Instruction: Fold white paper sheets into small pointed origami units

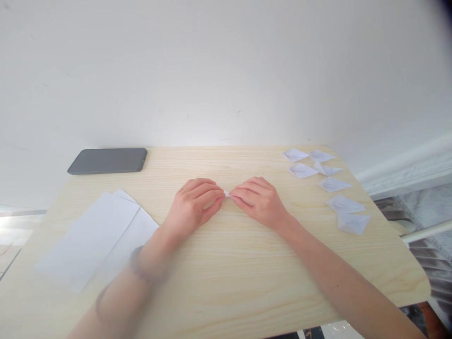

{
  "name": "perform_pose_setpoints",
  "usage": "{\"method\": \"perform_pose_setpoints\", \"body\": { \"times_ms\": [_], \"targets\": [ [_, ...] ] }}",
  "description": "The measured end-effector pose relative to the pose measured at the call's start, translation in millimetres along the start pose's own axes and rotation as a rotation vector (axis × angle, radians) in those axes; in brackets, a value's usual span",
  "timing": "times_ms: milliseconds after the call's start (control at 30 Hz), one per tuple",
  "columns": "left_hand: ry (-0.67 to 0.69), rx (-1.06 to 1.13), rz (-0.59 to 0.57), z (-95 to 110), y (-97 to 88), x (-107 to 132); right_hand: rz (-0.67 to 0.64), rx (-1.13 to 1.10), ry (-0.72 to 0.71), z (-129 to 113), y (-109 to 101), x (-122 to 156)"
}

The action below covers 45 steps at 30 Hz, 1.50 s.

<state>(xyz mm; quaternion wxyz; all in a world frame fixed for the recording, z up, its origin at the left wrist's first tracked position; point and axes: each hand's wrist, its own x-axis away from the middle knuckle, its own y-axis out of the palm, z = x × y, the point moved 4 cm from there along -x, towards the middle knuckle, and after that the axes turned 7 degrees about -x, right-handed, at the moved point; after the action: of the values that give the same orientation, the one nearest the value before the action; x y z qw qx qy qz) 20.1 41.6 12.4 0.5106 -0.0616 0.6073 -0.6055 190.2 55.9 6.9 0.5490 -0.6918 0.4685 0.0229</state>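
Between my two hands, above the middle of the table, is a small piece of folded white paper [227, 193]; only a narrow strip of it shows. My left hand [197, 202] pinches its left end between thumb and fingers. From the other side, my right hand [258, 200] pinches the right end the same way. The fingers cover most of the paper, so its full shape is hidden. Several folded white paper pieces [334, 184], pointed and kite-like, lie on the table to the right of my right hand.
Loose white paper sheets [95, 230] overlap at the left, partly beneath my left forearm. A dark phone [108, 161] lies at the back left. The pale wooden table [226, 282] meets a white wall [226, 70] at the back. Its right edge drops off to the floor.
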Motion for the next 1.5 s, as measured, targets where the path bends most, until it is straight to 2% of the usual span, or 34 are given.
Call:
{"method": "perform_pose_setpoints", "body": {
  "times_ms": [167, 333, 800, 967, 1133, 1233, 1333, 1500],
  "targets": [
    [0.023, -0.039, 0.017, 2, -0.9, -1, -0.021, 0.007, -0.031, -6, 3, -1],
    [0.057, -0.107, 0.088, 8, -5.6, -3, -0.041, 0.028, -0.053, -10, 1, -1],
    [-0.023, -0.212, 0.136, -6, -10.7, 1, 0.070, -0.032, -0.009, 18, -21, 4],
    [-0.012, -0.231, 0.178, -10, -11.8, 2, 0.102, -0.002, -0.042, 21, -25, 5],
    [-0.068, -0.210, 0.228, -13, -15.9, 4, 0.182, 0.043, -0.038, 24, -32, 6],
    [-0.069, -0.130, 0.171, -8, -14.4, 3, 0.171, 0.052, -0.082, 19, -29, 5],
    [-0.007, -0.086, 0.067, 2, -8.5, 0, 0.156, 0.050, -0.113, 9, -22, 2],
    [0.065, -0.086, 0.076, 7, -4.5, 0, 0.156, 0.008, -0.126, -6, -12, 0]
  ]
}}
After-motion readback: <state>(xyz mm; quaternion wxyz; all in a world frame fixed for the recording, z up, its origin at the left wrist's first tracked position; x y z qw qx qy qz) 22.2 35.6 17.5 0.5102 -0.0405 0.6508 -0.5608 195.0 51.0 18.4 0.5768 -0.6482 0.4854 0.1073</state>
